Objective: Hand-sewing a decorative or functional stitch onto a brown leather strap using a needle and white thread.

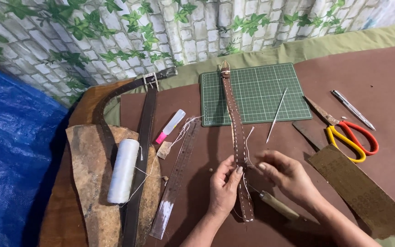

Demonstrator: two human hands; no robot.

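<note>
Work mat: a brown sheet (380, 77) covers the table, giving a flat, soft bed for everything laid out within reach.
Cutting mat: a green gridded mat (261, 93) sits at the far middle, under the top end of the strap so that end lies flat.
Leather offcut: a rough tan piece (90, 183) lies at the left with a dark belt (143, 137) running over it, set aside from the working space.
Strap: a narrow brown strap (237, 132) with pale stitching along its edges runs from the cutting mat down between both hands, laid lengthways toward the person.
Thread spool: a white spool (123, 170) rests on the offcut, its loose thread trailing toward the ruler (175, 180).
Scissors: red and yellow handles (350, 137), parked to the right, near a pen (353, 109).
Left hand: the left hand (224, 187) pinches the strap's edge between thumb and fingertips, steadying it.
Right hand: the right hand (285, 174) has its fingers drawn together just beside the strap, probably pinching the white thread, though the strand is too fine to be sure.
Awl: a wooden-handled tool (277, 206) lies under the right wrist.
Needle tool: a thin pale spike (276, 115) lies across the cutting mat's edge.
</note>
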